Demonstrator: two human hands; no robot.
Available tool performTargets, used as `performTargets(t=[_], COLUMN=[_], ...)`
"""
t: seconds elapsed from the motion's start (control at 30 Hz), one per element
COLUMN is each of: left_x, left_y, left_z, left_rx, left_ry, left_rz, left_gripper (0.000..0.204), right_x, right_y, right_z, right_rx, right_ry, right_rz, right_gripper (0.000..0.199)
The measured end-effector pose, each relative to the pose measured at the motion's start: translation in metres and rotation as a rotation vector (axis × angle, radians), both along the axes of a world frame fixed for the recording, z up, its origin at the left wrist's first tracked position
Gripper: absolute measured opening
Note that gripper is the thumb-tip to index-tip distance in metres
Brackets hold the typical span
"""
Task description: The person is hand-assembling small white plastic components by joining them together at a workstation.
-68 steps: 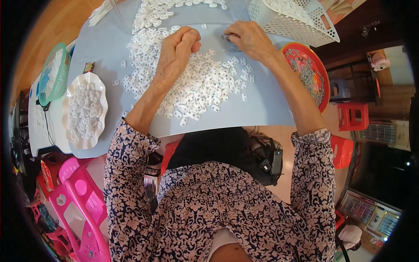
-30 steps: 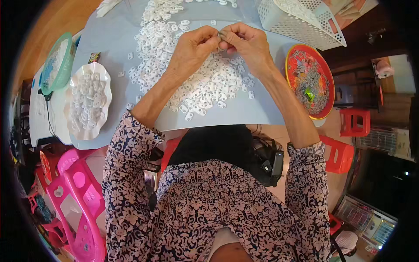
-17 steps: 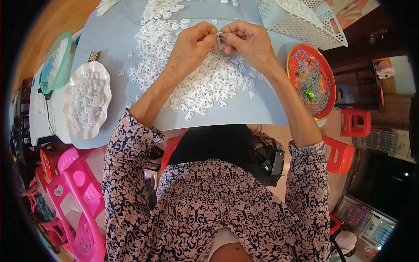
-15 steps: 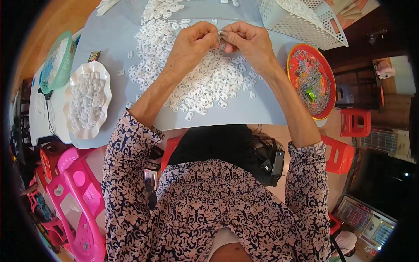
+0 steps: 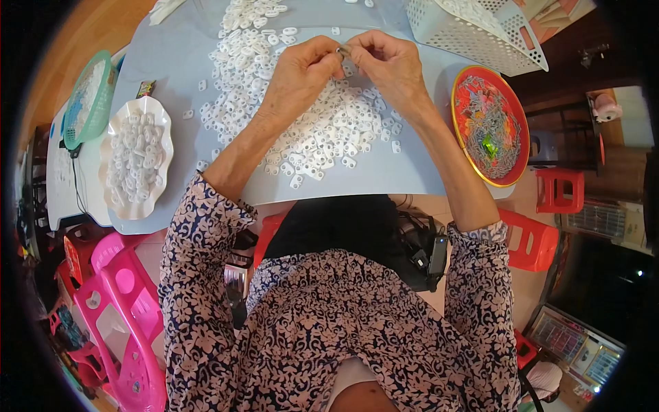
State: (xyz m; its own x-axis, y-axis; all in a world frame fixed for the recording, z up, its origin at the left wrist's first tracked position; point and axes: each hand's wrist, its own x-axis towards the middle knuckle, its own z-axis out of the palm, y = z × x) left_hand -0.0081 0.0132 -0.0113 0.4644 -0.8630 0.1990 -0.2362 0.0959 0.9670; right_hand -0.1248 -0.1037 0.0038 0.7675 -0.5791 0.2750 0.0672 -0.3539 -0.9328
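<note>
"What are the two hands doing?"

"The left hand (image 5: pixel 304 65) and the right hand (image 5: pixel 391 62) meet fingertip to fingertip near the far side of the counter (image 5: pixel 405 175). Each grip is a pinch, thumb against forefinger, on a small greyish piece (image 5: pixel 342 51) between them."

"Can you make out its shape?"

"No, the fingers hide most of it, and it's too small to tell."

"What lies beneath them?"

"A wide heap of white plastic bits (image 5: pixel 322 127), flat, with holes in them. It spreads toward the near edge, and more trail away up the left side."

"And on the person's right?"

"A red bowl (image 5: pixel 519 118) with a yellow rim, just beside the right forearm. It holds a tangle of grey bits and one shiny green scrap (image 5: pixel 489 146). Past it, farther off, stands a pale basket (image 5: pixel 460 44) with holes in its sides and white things inside."

"The left?"

"A white dish (image 5: pixel 134 210) with a wavy rim, filled with white bits. A small bright packet (image 5: pixel 146 88) lies just beyond it, and a green basket (image 5: pixel 106 104) is farther left."

"Anything lower down?"

"A pink chair (image 5: pixel 134 381) on the left, and a red stool (image 5: pixel 559 191) on the right."
</note>
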Motion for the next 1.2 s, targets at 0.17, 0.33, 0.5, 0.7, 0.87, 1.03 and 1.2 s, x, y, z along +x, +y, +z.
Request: performTargets(t=[0.17, 0.33, 0.5, 0.7, 0.87, 1.03, 1.2], left_x=[-0.001, -0.001, -0.001, 0.003, 0.002, 0.001, 0.003], left_y=[-0.001, 0.001, 0.0, 0.0, 0.002, 0.001, 0.003], left_z=[0.002, 0.005, 0.006, 0.003, 0.004, 0.006, 0.005], left_rx=[-0.18, -0.117, -0.106, -0.099, -0.092, -0.071, -0.055], left_ry=[0.174, 0.214, 0.266, 0.273, 0.279, 0.254, 0.233], left_rz=[0.0, -0.019, -0.008, -0.011, -0.003, -0.005, -0.041], left_gripper=[0.016, 0.015, 0.015, 0.015, 0.015, 0.015, 0.013], right_x=[0.0, -0.01, -0.042, -0.038, -0.018, -0.005, -0.007], right_y=[0.004, -0.023, -0.071, -0.076, -0.072, -0.077, -0.073], right_z=[-0.007, -0.004, -0.002, -0.01, -0.012, -0.017, -0.011], right_rx=[0.058, 0.003, -0.286, -0.624, -0.797, -1.02, -0.837], right_ry=[-0.019, -0.035, 0.305, 0.291, 0.223, 0.185, 0.263], right_rz=[-0.033, -0.106, -0.21, -0.093, -0.094, -0.131, -0.016], right_gripper=[0.013, 0.019, 0.014, 0.015, 0.015, 0.014, 0.012])
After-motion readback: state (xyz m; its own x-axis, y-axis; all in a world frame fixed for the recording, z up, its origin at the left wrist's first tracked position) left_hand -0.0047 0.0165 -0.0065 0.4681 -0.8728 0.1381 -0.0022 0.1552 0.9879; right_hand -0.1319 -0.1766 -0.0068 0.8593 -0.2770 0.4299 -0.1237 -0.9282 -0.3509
